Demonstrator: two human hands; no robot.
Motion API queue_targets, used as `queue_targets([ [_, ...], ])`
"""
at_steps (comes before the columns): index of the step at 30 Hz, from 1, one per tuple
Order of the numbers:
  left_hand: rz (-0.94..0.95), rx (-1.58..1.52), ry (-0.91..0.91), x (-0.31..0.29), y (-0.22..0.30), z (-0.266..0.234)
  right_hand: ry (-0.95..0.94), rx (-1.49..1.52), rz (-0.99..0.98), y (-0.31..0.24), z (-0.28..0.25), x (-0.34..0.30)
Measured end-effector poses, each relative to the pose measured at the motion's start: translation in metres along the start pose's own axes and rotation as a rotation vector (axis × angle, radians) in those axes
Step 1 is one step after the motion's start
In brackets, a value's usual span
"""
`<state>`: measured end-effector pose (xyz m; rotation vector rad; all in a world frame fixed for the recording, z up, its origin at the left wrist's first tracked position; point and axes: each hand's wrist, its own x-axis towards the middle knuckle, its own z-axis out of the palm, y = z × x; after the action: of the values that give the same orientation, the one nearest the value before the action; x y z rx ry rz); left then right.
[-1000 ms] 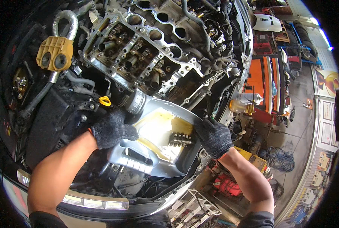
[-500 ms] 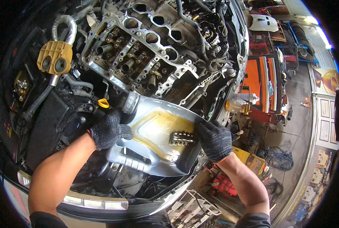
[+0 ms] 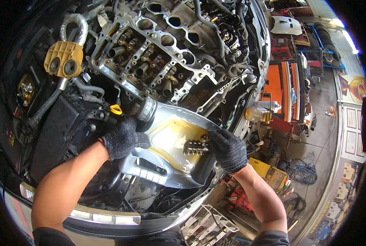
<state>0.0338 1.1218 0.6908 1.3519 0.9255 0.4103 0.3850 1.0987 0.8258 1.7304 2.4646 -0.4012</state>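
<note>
A silver-grey plastic oil jug (image 3: 183, 175), cut open along its upper side, lies tilted over the front of an engine bay. Yellowish oil film coats its inside, and several small metal engine parts (image 3: 196, 148) sit in rows toward its right end. My left hand (image 3: 125, 139), in a dark knit glove, grips the jug's left edge between its cap and handle. Over the jug's right rim reaches my gloved right hand (image 3: 229, 151), its fingers curled in and the fingertips closed at a small metal part beside the rows. The palm side of both hands is hidden.
Behind the jug lies the opened engine (image 3: 146, 61) with exposed valve gear. A yellow dipstick handle (image 3: 115, 109) rises near my left hand. A tan bracket with a foil-wrapped hose (image 3: 63, 61) is at left. An orange tool cabinet (image 3: 273, 84) stands on the right.
My right hand's fingers have moved inward from the jug's right rim to the metal parts. One part now sits apart at the fingertips. My left hand keeps its grip; the whole view has shifted slightly.
</note>
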Motion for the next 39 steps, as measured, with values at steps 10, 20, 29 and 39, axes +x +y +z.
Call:
queue_targets([
  [10, -0.098, -0.18, 0.006, -0.001, 0.003, 0.003, -0.026, -0.194, -0.138, 0.008, 0.017, 0.006],
  [20, -0.159, -0.17, 0.017, 0.002, 0.008, 0.0, -0.001, -0.185, -0.129, 0.009, 0.01, 0.006],
  [29, 0.043, -0.012, 0.016, 0.002, 0.001, 0.001, -0.092, -0.213, -0.057, 0.014, 0.017, 0.004],
  [39, 0.027, 0.052, 0.013, 0.002, 0.006, 0.0, -0.045, 0.059, -0.175, -0.002, -0.009, 0.014],
])
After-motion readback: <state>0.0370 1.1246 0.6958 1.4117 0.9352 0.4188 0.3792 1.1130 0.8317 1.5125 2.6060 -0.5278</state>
